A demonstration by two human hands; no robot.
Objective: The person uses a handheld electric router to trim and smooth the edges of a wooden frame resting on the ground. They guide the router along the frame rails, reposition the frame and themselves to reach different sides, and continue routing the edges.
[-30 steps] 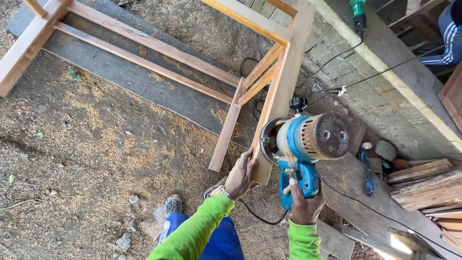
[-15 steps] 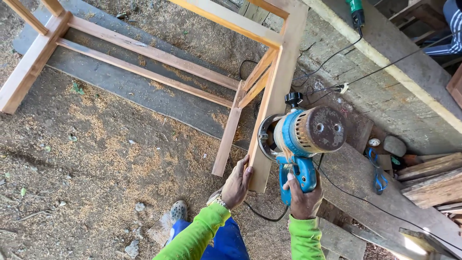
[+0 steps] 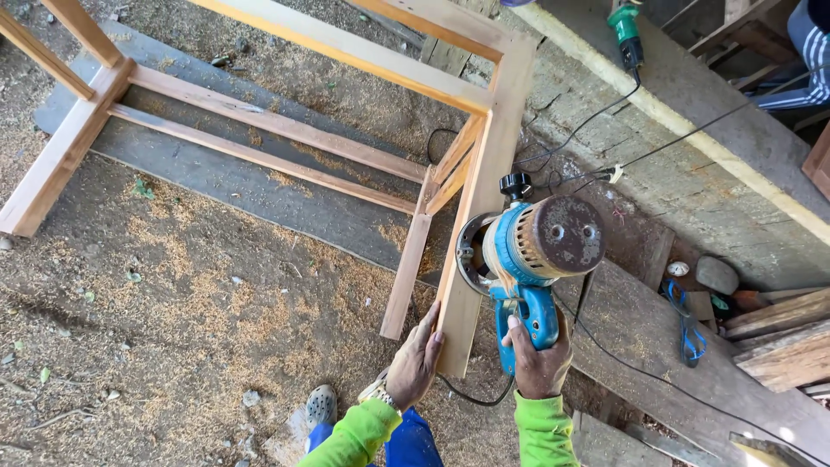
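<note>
A: Left side of view, what's there?

B: Dirt ground [image 3: 173,346] w/ sawdust. A wooden frame [image 3: 285,130] lies over a grey plank [image 3: 259,190]; rails run left to right, ending at a corner leg [image 3: 480,216].

A: Left hand?

B: Left hand [image 3: 415,363] is flat against the lower end of that leg, fingers spread on the wood. Pressing it, not wrapped around it. Watch on the wrist, green sleeve. Grey shoe [image 3: 321,404] just below-left of it.

A: And the right?

B: Right hand [image 3: 540,363] is clenched round the blue handle of a power tool [image 3: 527,251]. Blue body, round rusty motor cap facing the cam, black knob on top. Its round base sits against the leg's right face, approx. mid-length, above both hands.

A: Cord?

B: Black cable [image 3: 471,399] loops under the hands, betw. the two sleeves.

A: Further right?

B: Wide board [image 3: 640,329] under the tool, blue strap [image 3: 687,324] on it, wood offcuts [image 3: 778,337] at far right. Top right: a green tool [image 3: 624,30] on a concrete ledge, cable trailing down.
</note>
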